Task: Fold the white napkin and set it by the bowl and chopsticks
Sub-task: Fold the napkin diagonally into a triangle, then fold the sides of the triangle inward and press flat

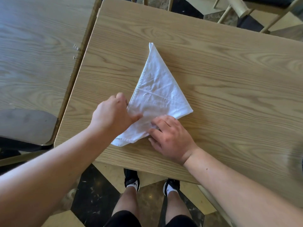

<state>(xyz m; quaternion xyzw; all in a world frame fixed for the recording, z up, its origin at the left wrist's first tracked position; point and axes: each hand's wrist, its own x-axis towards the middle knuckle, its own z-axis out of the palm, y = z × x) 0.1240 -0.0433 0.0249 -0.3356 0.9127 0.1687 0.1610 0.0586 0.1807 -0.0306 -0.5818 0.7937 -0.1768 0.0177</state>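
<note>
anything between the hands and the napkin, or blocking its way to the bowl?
Nothing between them: the left hand and right hand are both already on the white napkin. The table around it is bare. No bowl or chopsticks are in view, so that path can't be judged.

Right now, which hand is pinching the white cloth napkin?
The left hand pinches the edge of the white cloth napkin. The right hand just presses flat on it.

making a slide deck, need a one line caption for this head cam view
Both hands, left hand and right hand, work a white napkin folded into a triangle on a wooden table.
</note>
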